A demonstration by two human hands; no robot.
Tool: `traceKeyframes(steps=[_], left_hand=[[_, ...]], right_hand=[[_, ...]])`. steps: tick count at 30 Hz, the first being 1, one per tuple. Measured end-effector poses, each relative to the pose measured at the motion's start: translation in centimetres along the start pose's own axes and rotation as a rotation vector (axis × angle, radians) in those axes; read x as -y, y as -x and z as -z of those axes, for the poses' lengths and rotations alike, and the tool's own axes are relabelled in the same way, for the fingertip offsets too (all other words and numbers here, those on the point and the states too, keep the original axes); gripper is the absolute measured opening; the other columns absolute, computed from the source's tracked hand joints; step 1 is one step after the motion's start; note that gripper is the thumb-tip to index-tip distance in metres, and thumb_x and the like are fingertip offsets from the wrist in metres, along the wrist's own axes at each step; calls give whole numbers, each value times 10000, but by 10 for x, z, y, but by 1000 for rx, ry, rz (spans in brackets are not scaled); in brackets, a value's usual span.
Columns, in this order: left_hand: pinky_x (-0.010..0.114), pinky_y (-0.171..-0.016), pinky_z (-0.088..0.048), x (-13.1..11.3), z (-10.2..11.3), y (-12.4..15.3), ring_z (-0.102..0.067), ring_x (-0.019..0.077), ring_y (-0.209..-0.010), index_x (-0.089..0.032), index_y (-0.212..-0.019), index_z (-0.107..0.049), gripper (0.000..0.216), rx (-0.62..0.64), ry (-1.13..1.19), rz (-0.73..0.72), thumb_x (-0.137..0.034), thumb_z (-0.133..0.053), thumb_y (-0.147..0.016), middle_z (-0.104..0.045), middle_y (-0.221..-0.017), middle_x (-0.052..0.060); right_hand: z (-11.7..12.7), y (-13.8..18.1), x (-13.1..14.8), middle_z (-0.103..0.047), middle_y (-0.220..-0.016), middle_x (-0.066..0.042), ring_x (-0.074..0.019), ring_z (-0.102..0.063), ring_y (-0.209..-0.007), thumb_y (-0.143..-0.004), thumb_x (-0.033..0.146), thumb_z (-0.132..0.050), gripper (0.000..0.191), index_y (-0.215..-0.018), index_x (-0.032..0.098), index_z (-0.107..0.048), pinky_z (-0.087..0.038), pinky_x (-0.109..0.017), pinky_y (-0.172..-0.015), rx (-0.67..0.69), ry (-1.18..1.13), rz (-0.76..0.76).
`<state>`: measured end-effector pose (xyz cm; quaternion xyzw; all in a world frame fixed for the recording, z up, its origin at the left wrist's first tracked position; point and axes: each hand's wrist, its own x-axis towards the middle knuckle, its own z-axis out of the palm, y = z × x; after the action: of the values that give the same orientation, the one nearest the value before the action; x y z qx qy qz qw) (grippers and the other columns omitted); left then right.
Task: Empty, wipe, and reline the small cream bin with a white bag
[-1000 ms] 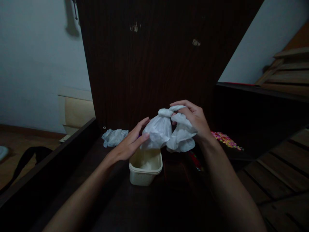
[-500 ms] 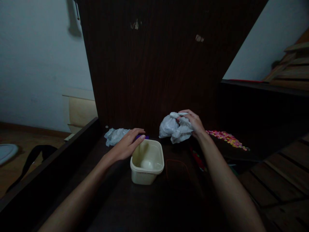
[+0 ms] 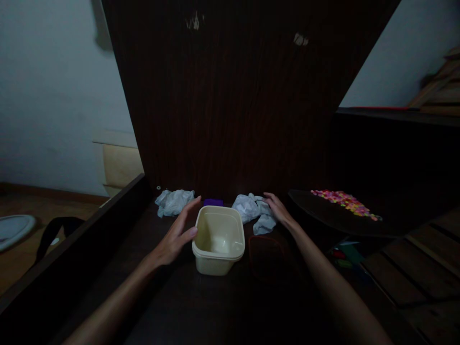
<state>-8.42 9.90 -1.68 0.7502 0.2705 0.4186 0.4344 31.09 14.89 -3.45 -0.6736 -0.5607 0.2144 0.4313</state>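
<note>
A cream plastic container [image 3: 218,263] stands upright on the dark surface before me, its inside showing nothing but a shiny bottom. Beside its left wall is my left hand [image 3: 176,239], open, thumb and fingers apart; whether the thumb touches the rim I cannot tell. A crumpled whitish plastic bag [image 3: 247,207] lies on the surface behind and right of the container. My right hand [image 3: 279,209] is at that bag's right side, fingers stretched out and not wrapped round it. Another crumpled plastic bag [image 3: 175,202] lies at the back left, near my left fingertips.
A purple object [image 3: 213,202] sits behind the container. Right of the container is a faint reddish rounded outline [image 3: 266,239]. Many small pink and yellow pieces [image 3: 345,201] lie on a dark ledge at right. A raised side board [image 3: 89,230] borders the left; a tall dark panel [image 3: 230,105] stands behind.
My right hand has lowered the bag to the surface and loosened its grasp. My left hand has drawn back from the container's far rim to its left side. The view has shifted slightly.
</note>
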Motion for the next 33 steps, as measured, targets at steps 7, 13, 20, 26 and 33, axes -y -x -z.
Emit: traceKeyframes(steps=[7,13,20,26,33], left_hand=[[614,-1265,-234,19,-10,13,-181,427,-1586,-243,-1608,-270,981,73,72,-29,-792,-574,-854,-135,-1740,156],[611,-1238,-290,25,-11,18,-275,424,-1552,-251,-1548,-309,902,61,146,-25,-758,-600,-861,-276,-1684,170],[621,-1253,-256,18,-17,21,-324,438,-1526,-239,-1605,-119,1282,35,127,-66,-777,-799,-660,-292,-1651,227],[629,-1262,-228,29,-29,22,-328,425,-1529,-217,-1633,88,1466,51,45,13,-635,-897,-630,-250,-1661,251],[627,-1236,-293,33,-26,36,-396,445,-1466,-207,-1627,-178,1300,134,18,-77,-763,-797,-628,-383,-1585,211]], right_hand=[[-23,19,-12,-593,-1379,-165,-325,-552,-1315,-718,323,-715,641,-1331,169,-608,-388,-478,-1155,95,225,124],[-34,18,-11,-592,-1317,-143,-329,-574,-1249,-722,263,-635,554,-1272,192,-621,-439,-501,-1109,26,333,192],[-37,19,35,-564,-1301,-161,-367,-500,-1264,-768,166,-606,406,-1169,195,-668,-365,-560,-1144,-77,392,373],[-76,15,74,-685,-1121,-100,-254,-594,-1113,-846,125,-616,198,-1013,182,-707,-465,-414,-1033,232,396,570],[-119,7,81,-737,-1139,-121,-255,-654,-1117,-862,141,-712,202,-1060,167,-739,-497,-399,-1016,484,458,620]])
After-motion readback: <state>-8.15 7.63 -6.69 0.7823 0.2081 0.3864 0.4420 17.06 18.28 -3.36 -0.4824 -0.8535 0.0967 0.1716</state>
